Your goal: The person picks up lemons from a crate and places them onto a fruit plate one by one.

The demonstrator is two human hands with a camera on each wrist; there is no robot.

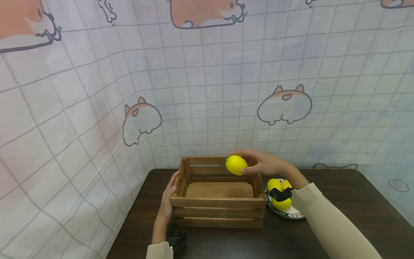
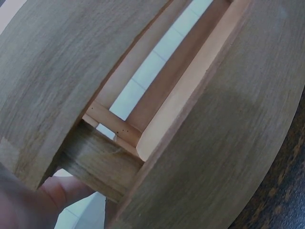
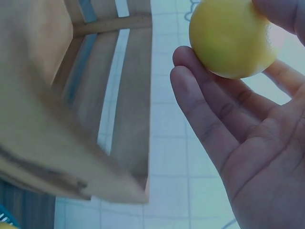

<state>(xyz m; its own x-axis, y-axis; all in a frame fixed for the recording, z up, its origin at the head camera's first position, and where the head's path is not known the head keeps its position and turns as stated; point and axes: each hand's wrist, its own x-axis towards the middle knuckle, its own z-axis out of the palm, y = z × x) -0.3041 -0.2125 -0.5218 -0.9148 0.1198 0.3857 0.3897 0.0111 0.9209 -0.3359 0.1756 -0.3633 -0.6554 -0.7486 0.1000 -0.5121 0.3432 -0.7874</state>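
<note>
A yellow lemon (image 1: 236, 165) with a green tip is pinched between the thumb and fingers of my right hand (image 1: 263, 163), above the right part of a slatted wooden crate (image 1: 220, 203). In the right wrist view the lemon (image 3: 233, 38) sits against the fingers, beside the crate's slats (image 3: 128, 95). My left hand (image 1: 168, 198) rests on the crate's left end, its fingers along the outer side. The left wrist view shows part of that hand (image 2: 66, 191) at the slats, with most of its fingers hidden. The crate's visible floor (image 1: 220, 189) is bare.
Right of the crate, a patterned plate (image 1: 292, 216) carries several lemons (image 1: 281, 204), partly covered by the right wrist's black strap. All stands on a dark wooden table (image 1: 343, 201). Behind hangs a gridded curtain (image 1: 220, 90) with cartoon dogs; a thin cable (image 1: 336, 165) lies at the back edge.
</note>
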